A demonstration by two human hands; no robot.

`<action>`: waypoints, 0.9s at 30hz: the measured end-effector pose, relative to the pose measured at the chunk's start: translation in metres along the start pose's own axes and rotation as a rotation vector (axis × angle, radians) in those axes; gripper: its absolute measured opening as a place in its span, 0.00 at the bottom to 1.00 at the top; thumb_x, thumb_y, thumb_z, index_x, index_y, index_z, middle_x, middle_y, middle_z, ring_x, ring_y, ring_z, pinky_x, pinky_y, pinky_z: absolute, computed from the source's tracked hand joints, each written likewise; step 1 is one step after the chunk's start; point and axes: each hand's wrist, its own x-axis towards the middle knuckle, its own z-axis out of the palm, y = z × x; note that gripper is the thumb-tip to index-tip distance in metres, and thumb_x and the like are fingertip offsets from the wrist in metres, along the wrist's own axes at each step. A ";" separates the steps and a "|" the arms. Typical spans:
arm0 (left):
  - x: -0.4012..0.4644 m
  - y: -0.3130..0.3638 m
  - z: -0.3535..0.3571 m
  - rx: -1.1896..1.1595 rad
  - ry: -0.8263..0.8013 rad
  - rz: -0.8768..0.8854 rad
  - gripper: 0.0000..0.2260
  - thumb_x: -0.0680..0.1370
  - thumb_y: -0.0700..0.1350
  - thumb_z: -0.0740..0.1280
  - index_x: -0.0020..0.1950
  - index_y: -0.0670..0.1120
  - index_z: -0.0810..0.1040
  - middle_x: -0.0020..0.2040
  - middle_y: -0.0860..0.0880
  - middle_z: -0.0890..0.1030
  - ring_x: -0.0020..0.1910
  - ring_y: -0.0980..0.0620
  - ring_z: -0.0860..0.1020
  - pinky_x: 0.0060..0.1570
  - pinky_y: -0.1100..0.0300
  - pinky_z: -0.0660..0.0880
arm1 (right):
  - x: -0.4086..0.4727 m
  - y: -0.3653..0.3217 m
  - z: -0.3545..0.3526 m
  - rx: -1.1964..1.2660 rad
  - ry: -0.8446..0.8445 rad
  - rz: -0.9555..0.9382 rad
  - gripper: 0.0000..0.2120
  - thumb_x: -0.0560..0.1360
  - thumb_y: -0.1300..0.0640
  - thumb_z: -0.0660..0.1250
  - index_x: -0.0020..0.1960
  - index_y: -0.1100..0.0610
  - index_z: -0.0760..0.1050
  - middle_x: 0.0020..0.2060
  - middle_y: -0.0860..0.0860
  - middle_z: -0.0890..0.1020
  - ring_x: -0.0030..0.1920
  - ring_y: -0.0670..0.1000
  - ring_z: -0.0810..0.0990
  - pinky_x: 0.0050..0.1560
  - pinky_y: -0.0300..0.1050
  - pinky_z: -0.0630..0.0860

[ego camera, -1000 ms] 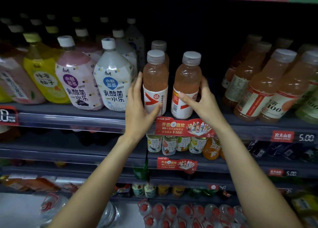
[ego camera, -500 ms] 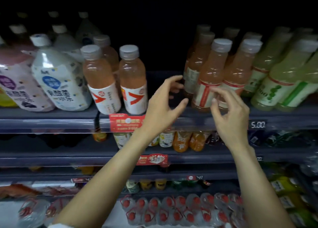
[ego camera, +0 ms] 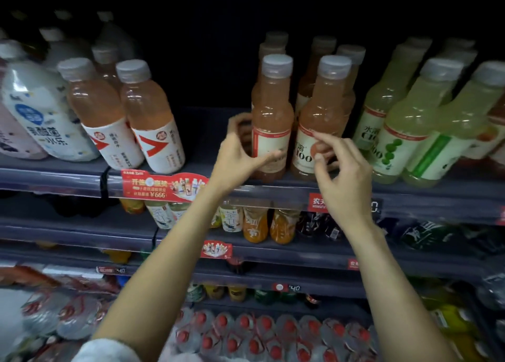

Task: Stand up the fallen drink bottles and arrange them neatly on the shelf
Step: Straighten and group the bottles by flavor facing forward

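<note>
Two pink-orange juice bottles stand upright at the front of the grey shelf (ego camera: pixel 410 195), with more of the same kind behind them. My left hand (ego camera: pixel 237 154) grips the left bottle (ego camera: pixel 270 110), thumb across its label and fingers behind it. My right hand (ego camera: pixel 341 176) hovers in front of the right bottle (ego camera: pixel 322 107). Its index fingertip and thumb are loosely curled at the label, and no grip shows.
Left of a gap on the shelf stand two pink bottles with red chevron labels (ego camera: pixel 153 121) and round white bottles (ego camera: pixel 41 110). Pale green bottles (ego camera: pixel 410 121) crowd the right. A red promo tag (ego camera: pixel 164 187) hangs on the rail. Lower shelves hold small bottles; red-capped water bottles (ego camera: pixel 246 334) sit at the bottom.
Both hands left the chevron-label bottles and moved right across the gap. My left hand has closed around the left pink-orange bottle, and my right hand has come up to its neighbour.
</note>
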 end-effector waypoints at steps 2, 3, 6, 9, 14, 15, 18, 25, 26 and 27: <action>0.002 -0.003 -0.021 -0.077 -0.109 -0.053 0.29 0.68 0.38 0.77 0.63 0.44 0.65 0.56 0.52 0.78 0.55 0.61 0.80 0.55 0.63 0.76 | 0.000 -0.004 0.004 0.066 -0.010 -0.027 0.13 0.77 0.65 0.63 0.60 0.59 0.76 0.52 0.52 0.79 0.49 0.44 0.77 0.46 0.32 0.76; 0.004 -0.004 -0.031 -0.092 -0.152 -0.078 0.28 0.68 0.37 0.77 0.63 0.44 0.66 0.56 0.51 0.79 0.55 0.59 0.80 0.57 0.62 0.76 | 0.002 -0.009 0.008 0.104 -0.025 -0.032 0.14 0.77 0.65 0.63 0.62 0.59 0.75 0.54 0.53 0.79 0.50 0.43 0.77 0.47 0.31 0.76; 0.010 -0.006 -0.054 -0.090 -0.221 -0.088 0.29 0.67 0.45 0.78 0.64 0.44 0.69 0.59 0.49 0.79 0.60 0.54 0.79 0.63 0.55 0.74 | 0.014 -0.029 0.029 0.155 -0.092 -0.026 0.19 0.77 0.63 0.64 0.68 0.59 0.69 0.61 0.53 0.76 0.57 0.45 0.76 0.53 0.34 0.77; 0.009 -0.005 -0.061 -0.014 -0.250 -0.058 0.29 0.72 0.49 0.74 0.69 0.45 0.68 0.63 0.51 0.77 0.63 0.56 0.76 0.65 0.56 0.73 | 0.025 -0.043 0.055 0.158 -0.181 0.031 0.27 0.77 0.59 0.66 0.73 0.54 0.60 0.66 0.55 0.73 0.63 0.50 0.75 0.59 0.43 0.76; -0.013 -0.015 -0.054 0.143 -0.024 0.093 0.36 0.74 0.45 0.73 0.77 0.46 0.58 0.71 0.49 0.71 0.68 0.55 0.72 0.66 0.53 0.72 | 0.030 -0.049 0.079 0.196 -0.191 0.142 0.33 0.75 0.54 0.69 0.75 0.52 0.56 0.64 0.55 0.75 0.61 0.52 0.76 0.59 0.48 0.76; -0.016 -0.018 -0.052 0.164 0.028 0.107 0.38 0.73 0.45 0.74 0.77 0.46 0.57 0.71 0.48 0.70 0.69 0.55 0.71 0.66 0.53 0.72 | 0.033 -0.050 0.084 0.203 -0.210 0.142 0.33 0.75 0.53 0.69 0.74 0.52 0.57 0.63 0.54 0.75 0.60 0.52 0.77 0.57 0.48 0.77; -0.020 -0.028 -0.051 0.191 0.188 0.119 0.41 0.71 0.47 0.76 0.77 0.45 0.56 0.72 0.48 0.69 0.70 0.53 0.70 0.65 0.49 0.72 | 0.041 -0.057 0.098 0.231 -0.274 0.119 0.32 0.74 0.51 0.70 0.73 0.52 0.61 0.56 0.52 0.79 0.52 0.49 0.80 0.48 0.43 0.79; -0.025 -0.030 -0.058 0.232 0.358 0.105 0.39 0.72 0.46 0.75 0.77 0.46 0.58 0.70 0.49 0.72 0.67 0.53 0.73 0.60 0.50 0.76 | 0.049 -0.067 0.112 0.327 -0.360 0.094 0.25 0.75 0.52 0.68 0.70 0.53 0.64 0.45 0.43 0.78 0.40 0.39 0.78 0.35 0.25 0.72; -0.026 -0.029 -0.058 0.237 0.370 0.103 0.39 0.71 0.46 0.76 0.77 0.47 0.58 0.70 0.50 0.72 0.66 0.53 0.74 0.59 0.51 0.77 | 0.050 -0.066 0.111 0.336 -0.370 0.094 0.25 0.75 0.52 0.68 0.69 0.52 0.64 0.45 0.43 0.78 0.40 0.38 0.78 0.36 0.25 0.72; -0.027 -0.028 -0.058 0.244 0.377 0.102 0.39 0.71 0.47 0.76 0.77 0.48 0.59 0.69 0.53 0.72 0.65 0.54 0.74 0.58 0.51 0.77 | 0.049 -0.064 0.110 0.345 -0.378 0.095 0.24 0.76 0.52 0.68 0.69 0.52 0.65 0.45 0.42 0.77 0.41 0.38 0.78 0.37 0.26 0.72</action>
